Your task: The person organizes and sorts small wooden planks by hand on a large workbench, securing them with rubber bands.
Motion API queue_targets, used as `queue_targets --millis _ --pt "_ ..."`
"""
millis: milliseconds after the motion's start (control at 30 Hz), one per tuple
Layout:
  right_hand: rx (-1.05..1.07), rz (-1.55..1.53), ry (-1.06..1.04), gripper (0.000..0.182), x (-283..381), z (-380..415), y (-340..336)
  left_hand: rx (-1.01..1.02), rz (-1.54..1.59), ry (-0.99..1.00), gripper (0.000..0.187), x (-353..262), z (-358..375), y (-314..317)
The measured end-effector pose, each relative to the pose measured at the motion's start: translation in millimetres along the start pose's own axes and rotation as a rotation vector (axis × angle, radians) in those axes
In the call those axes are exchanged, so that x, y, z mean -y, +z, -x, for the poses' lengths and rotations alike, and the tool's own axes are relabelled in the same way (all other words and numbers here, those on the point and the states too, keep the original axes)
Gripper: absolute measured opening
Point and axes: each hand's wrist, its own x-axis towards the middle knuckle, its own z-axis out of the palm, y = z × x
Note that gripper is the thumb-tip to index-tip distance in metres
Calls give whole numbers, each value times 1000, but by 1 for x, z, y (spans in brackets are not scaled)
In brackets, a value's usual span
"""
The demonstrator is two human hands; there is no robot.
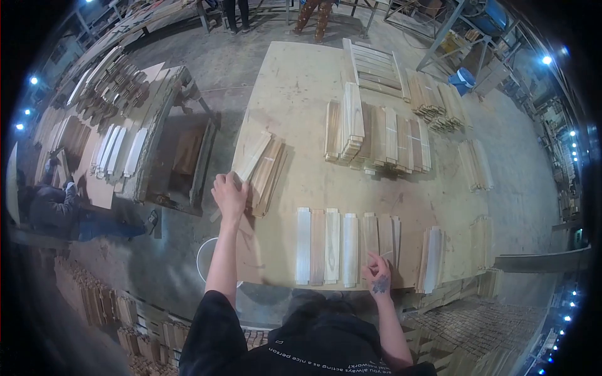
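At the left edge of the large board table, my left hand [230, 195] has its fingers bent around the lower end of a pale wooden slat [254, 154]. That slat lies slantwise on a small stack of browner slats [269, 178]. My right hand [377, 274] is over the near edge of the table, its fingers loosely bent and apart, close to the lower ends of some upright-lying slats [371, 233]. To its left, several slats [318, 247] lie side by side in a row. Whether the right fingertips touch a slat is hard to see.
Stacked slats [392, 141] and a slatted wooden frame [376, 69] occupy the table's far right. More slats [433, 260] lie right of my right hand. A white bucket rim [202, 260] shows below the left edge. Another person [53, 203] works at the left bench.
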Motion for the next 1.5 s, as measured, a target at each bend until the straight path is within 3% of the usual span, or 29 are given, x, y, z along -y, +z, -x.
queue_targets --millis 100,233,333,533,733,1133,1333,1500 --pt "-13 -23 27 46 6 2 2 -68 202 15 43 15 -8 -11" --pt "-54 16 4 47 0 -1 8 22 524 -191 38 36 -10 -24" --pt "-66 14 33 48 0 -1 11 -3 629 -203 34 38 -2 -31" --pt "-98 52 36 47 2 -3 14 -79 585 -185 32 42 9 -35" --pt "-117 57 19 46 -2 -3 16 -197 587 -291 34 49 16 -26" --pt "-90 40 17 48 1 -1 14 -227 566 -367 34 45 17 -22" --pt "-49 5 67 48 -1 0 12 -356 549 -277 36 25 13 -29" --pt "-70 23 64 49 -11 -2 18 -309 413 -58 42 -19 33 -17"
